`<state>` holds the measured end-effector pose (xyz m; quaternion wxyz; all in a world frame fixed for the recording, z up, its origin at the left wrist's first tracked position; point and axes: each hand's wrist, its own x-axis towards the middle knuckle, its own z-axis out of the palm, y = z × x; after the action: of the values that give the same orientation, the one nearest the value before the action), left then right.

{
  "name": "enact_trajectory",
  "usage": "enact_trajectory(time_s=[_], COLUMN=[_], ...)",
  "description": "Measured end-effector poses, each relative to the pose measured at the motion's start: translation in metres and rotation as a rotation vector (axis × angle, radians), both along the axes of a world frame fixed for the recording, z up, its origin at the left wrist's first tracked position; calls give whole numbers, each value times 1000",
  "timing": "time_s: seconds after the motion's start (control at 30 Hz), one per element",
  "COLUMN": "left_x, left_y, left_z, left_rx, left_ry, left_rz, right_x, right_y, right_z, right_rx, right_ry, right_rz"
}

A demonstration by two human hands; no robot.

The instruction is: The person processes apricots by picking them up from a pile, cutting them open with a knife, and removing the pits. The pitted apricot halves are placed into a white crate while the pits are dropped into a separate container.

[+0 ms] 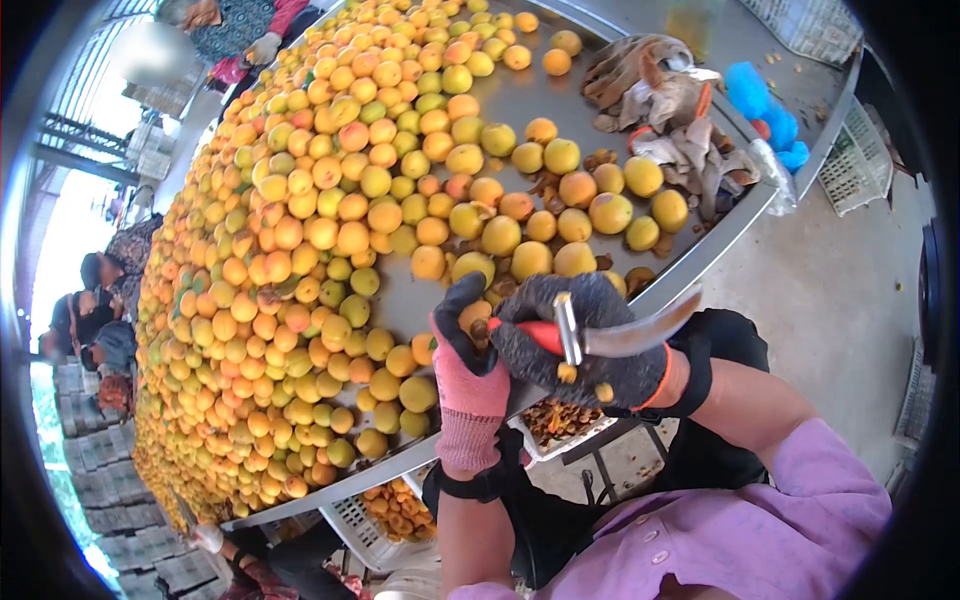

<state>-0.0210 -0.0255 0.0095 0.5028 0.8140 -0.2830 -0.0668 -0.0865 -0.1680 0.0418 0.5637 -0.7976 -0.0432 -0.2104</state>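
Note:
In the head view my left hand point(468, 365), in a pink and black glove, is closed around an apricot point(474, 318) near the table's front edge. Touching it from the right is my right hand point(580, 335), in a dark glove, wrapped round the red handle of a curved knife point(640, 335). Its blade points to the right, away from the fruit. Small orange bits cling to the right glove. Behind both hands, a large heap of apricots point(330, 200) covers much of the metal table point(400, 290).
Crumpled cloth gloves point(670, 110) and a blue plastic bag point(765, 110) lie at the back right. Below the table edge stand a crate of fruit pieces point(350, 525) and a tray of dark scraps point(560, 420). Other people work along the far and left sides.

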Motion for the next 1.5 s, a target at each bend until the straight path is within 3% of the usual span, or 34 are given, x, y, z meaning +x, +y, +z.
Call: enact_trajectory(time_s=[0.07,0.1,0.13,0.17,0.2,0.27,0.4,0.47,0.5,0.57,0.63,0.73,0.8,0.83,0.87,0.93,0.97,1.0,1.03,1.07,1.13,1.17,1.2,1.23,1.3,1.37,1.4,1.47,1.5], left_x=[2,0,-2,3,0,8,15,10,15,13,12,10,2,4,3,7,5,-1,-8,-17,-37,-54,-66,-79,-104,-113,-117,-102,-89], left_y=[3,5,6,10,12,22,20,15,18,9,5,7,16,31,39,66,70,87,104,122,163,171,198,223,277,321,301,277,258], left_z=[10,30,41,26,43,38,31,29,26,25,23,20,34,27,27,34,40,57,66,73,82,81,78,69,39,5,10,25,27], left_rx=[-109,-262,-416,-151,-592,-575,-726,-505,-692,-710,-729,-815,-484,-629,-529,-565,-603,-641,-590,-536,-563,-360,-289,-208,-123,781,1216,745,458], left_ry=[-41,304,650,-89,729,783,1106,718,1072,1128,1174,991,714,857,689,696,595,686,608,530,559,358,343,284,226,-122,-279,-277,-152], left_rz=[4,38,69,-41,57,30,94,138,139,256,374,492,228,220,229,252,525,522,537,553,616,745,725,757,781,1083,1211,1064,916], right_x=[11,8,13,13,13,13,5,13,15,15,17,18,25,27,30,35,32,27,23,25,28,26,22,24,16,11,9,6,6], right_y=[0,-1,-12,-17,-21,-25,-22,-11,-10,-1,7,7,1,-7,-7,-15,-18,-23,-25,-20,-16,-22,-30,-36,-40,-44,-47,-53,-52], right_z=[-4,13,23,22,21,20,16,0,-3,-8,-19,-22,-22,-25,-28,-28,-22,-13,-3,-8,-14,-10,-7,-14,-13,-15,-14,-10,-9], right_rx=[76,487,648,812,974,1020,700,402,225,-143,-218,-346,-561,-476,-189,-274,-166,-59,70,397,1058,655,248,61,-7,-103,-108,-129,-166], right_ry=[-61,261,432,400,364,335,386,-10,-52,-180,-143,-71,-66,-145,-155,-139,-88,-34,58,-121,-164,-177,-188,-206,-173,-253,-252,-171,-80], right_rz=[-50,-38,7,-3,-15,-50,134,319,356,307,237,129,-84,-87,-114,-194,-175,-148,-85,-48,83,-45,-166,-231,-294,-417,-429,-405,-421])
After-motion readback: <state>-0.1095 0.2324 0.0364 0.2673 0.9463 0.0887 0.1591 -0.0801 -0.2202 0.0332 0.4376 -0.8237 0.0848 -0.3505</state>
